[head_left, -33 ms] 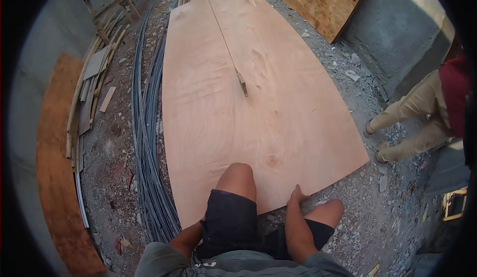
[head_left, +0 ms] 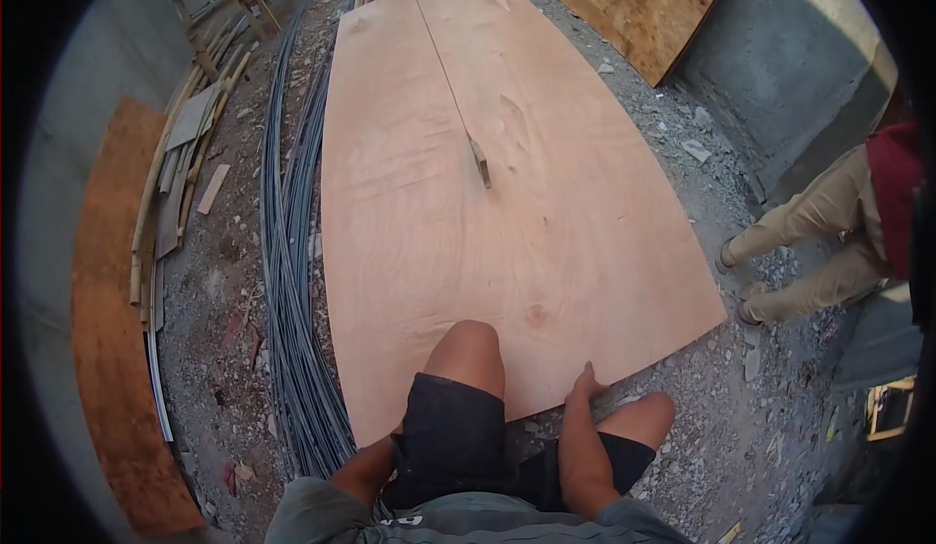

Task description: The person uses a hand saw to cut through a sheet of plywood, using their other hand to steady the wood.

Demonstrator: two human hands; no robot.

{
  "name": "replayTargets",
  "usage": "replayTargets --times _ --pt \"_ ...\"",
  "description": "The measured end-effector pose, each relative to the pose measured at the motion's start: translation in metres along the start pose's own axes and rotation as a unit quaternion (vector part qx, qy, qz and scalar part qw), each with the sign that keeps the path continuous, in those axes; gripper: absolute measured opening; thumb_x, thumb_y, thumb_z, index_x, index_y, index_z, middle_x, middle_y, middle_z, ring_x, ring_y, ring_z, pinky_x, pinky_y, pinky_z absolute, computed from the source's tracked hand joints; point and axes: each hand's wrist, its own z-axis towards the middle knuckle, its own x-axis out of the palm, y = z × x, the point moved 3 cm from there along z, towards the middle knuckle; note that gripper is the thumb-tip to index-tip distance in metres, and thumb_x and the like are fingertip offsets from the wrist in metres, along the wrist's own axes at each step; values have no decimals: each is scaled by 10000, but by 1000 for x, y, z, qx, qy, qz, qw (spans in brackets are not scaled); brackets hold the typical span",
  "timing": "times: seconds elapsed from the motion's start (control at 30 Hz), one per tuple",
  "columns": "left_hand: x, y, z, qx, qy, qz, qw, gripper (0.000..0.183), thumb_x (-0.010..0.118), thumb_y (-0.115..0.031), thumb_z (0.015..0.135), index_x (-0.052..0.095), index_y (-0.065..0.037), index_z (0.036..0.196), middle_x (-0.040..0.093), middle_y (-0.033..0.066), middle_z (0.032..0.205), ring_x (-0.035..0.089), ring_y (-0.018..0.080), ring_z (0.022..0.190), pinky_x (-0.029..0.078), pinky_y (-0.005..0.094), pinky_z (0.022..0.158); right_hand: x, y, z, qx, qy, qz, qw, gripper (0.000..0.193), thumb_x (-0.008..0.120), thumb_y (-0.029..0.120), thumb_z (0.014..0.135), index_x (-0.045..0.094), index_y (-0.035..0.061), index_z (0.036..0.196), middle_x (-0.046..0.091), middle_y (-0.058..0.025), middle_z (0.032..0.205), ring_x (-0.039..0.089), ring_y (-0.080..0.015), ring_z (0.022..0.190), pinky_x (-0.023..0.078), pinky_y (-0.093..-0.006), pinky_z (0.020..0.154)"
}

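A large pale plywood sheet lies in front of me. A thin dark straight line runs from its far edge to near the middle, ending at a narrow pointed brownish piece whose kind I cannot make out. My right hand grips the sheet's near edge, thumb on top and the other fingers mostly hidden. By the near left corner, my left hand is almost wholly hidden behind my raised thigh. One of my knees is over the near part of the sheet.
Long dark metal rods lie along the sheet's left side. Farther left are bamboo poles and a brown board. Another plywood board leans at the far right. A person in tan trousers stands on rubble to the right.
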Motion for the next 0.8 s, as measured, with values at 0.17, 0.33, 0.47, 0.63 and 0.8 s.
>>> replayTargets --times 0.17,0.33,0.47,0.63,0.8 --pt "9 -5 -10 33 -37 21 999 706 499 -455 1025 322 -235 1672 123 114 1787 73 351 1652 126 814 1190 4 22 -27 14 74 -48 996 1203 857 209 859 3 -97 1648 434 -298 1601 534 -402 1408 448 -458 1187" --pt "-19 21 12 45 -97 75 991 685 494 -425 1025 341 -238 1666 146 122 1783 84 352 1651 127 814 1190 51 68 -33 -62 238 41 969 1035 847 214 888 197 -114 1624 472 -228 1606 498 -344 1450 360 -424 1226" --pt "-103 29 46 -11 -100 87 991 971 755 -524 851 317 -267 1678 169 52 1790 175 357 1637 225 793 1181 117 111 -21 -86 315 -25 945 1098 870 299 870 188 -167 1594 440 -270 1604 468 -351 1462 378 -410 1206" --pt "-133 46 89 -163 -101 68 979 1170 939 -403 705 290 -347 1678 222 2 1775 260 364 1607 289 769 1192 168 133 10 -190 411 -209 867 933 821 474 874 479 -154 1472 625 -255 1433 585 -313 1341 445 -408 1115" --pt "-115 46 101 -190 -111 81 972 1209 965 -257 677 292 -335 1678 234 0 1771 277 351 1603 338 733 1192 183 108 24 -161 428 -189 869 995 834 360 872 338 -226 1505 622 -301 1427 636 -355 1305 483 -377 1090"
